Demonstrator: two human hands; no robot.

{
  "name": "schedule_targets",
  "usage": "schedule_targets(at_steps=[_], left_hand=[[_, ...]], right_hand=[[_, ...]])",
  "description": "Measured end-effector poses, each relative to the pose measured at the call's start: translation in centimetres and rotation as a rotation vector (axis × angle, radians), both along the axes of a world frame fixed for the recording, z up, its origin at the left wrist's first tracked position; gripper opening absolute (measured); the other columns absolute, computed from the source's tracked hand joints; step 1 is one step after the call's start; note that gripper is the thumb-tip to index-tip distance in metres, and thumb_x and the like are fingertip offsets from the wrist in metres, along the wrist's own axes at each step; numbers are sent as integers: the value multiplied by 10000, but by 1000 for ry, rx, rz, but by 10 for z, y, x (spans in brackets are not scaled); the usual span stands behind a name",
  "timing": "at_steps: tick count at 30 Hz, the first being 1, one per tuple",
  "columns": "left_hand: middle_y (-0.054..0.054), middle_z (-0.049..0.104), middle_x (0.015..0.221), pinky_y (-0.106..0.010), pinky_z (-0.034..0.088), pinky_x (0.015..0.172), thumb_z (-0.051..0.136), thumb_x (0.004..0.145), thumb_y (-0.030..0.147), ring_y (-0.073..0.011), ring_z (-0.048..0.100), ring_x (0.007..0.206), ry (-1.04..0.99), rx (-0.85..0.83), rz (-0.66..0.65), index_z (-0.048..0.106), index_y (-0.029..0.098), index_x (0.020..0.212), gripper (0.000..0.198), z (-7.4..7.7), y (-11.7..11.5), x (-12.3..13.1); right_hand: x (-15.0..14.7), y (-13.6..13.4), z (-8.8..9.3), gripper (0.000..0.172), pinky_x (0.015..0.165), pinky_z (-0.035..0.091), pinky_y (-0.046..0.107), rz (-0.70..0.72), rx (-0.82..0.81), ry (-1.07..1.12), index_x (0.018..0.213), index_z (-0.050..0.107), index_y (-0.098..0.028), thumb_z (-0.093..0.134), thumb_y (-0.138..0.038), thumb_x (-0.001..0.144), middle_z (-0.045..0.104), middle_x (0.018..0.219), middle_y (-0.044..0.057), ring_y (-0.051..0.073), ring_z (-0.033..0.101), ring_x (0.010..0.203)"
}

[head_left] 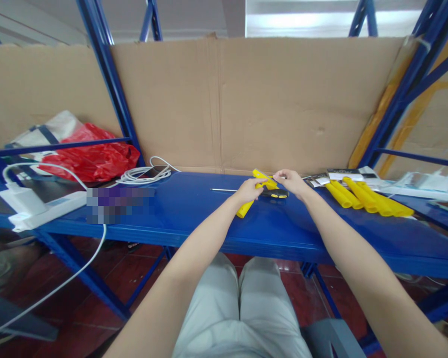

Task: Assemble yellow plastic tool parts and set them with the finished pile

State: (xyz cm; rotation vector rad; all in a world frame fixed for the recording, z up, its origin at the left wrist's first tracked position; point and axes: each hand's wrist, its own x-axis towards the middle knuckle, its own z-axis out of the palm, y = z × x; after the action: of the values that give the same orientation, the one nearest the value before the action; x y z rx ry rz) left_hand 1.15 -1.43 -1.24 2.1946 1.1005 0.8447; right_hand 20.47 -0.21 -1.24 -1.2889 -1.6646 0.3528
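Observation:
My left hand (249, 191) is closed round a yellow part (245, 209) above the blue tabletop (197, 214); one end of the part sticks out below the fingers. More yellow pieces (270, 183) show between my two hands. My right hand (290, 182) is pinched at their right side, and what its fingertips hold is too small to make out. A screwdriver with a black and yellow handle (278, 194) lies on the tabletop behind and beside my left hand, its metal shaft pointing left.
Several yellow tubes (369, 199) lie at the right beside packets (345, 174) and a white power strip (417, 191). At the left are a coiled white cable (143, 175), a red plastic bag (93, 153) and another power strip (52, 211). Cardboard (276, 104) stands behind.

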Motion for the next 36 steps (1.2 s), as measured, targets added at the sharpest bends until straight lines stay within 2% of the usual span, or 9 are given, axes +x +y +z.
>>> schedule_targets(at_steps=[3,9,19,30,33,36], left_hand=[[-38,717,850,-228,533,641,526,880,83,-64,563,516,-5,15,-9,626,179,1336,476,0,0,1],[-45,726,908,-224,533,644,530,868,72,-62,567,528,-2,30,-12,629,191,1333,490,0,-1,1],[-27,717,811,-236,539,652,537,868,94,-86,593,546,9,58,-8,625,192,1341,491,-2,0,2],[-50,732,912,-243,546,673,542,865,88,-78,589,545,19,75,-9,632,185,1332,485,-3,2,3],[-47,733,911,-240,545,678,544,863,83,-76,585,544,11,84,-12,637,182,1325,482,-3,1,2],[-43,738,934,-241,547,699,542,864,82,-77,599,558,-15,90,-13,631,186,1331,487,-2,0,1]], right_hand=[[-9,-2,0,201,837,485,361,19,30,-70,655,597,-195,658,-349,768,662,750,36,197,605,796],[-14,-5,0,129,900,465,371,-57,64,-184,644,612,-202,626,-218,772,675,809,46,215,620,891],[-18,-6,0,140,926,456,368,-106,37,-212,651,628,-202,599,-180,787,699,839,59,226,637,933],[-17,-5,0,153,872,469,353,-102,-47,-123,628,576,-197,605,-208,777,672,786,48,214,627,855],[-18,-4,-3,110,848,481,341,-94,-61,-47,682,567,-198,631,-219,768,653,788,34,196,612,832],[-19,-2,-5,102,877,480,333,-117,-32,69,797,570,-197,664,-216,760,654,895,40,178,606,887]])
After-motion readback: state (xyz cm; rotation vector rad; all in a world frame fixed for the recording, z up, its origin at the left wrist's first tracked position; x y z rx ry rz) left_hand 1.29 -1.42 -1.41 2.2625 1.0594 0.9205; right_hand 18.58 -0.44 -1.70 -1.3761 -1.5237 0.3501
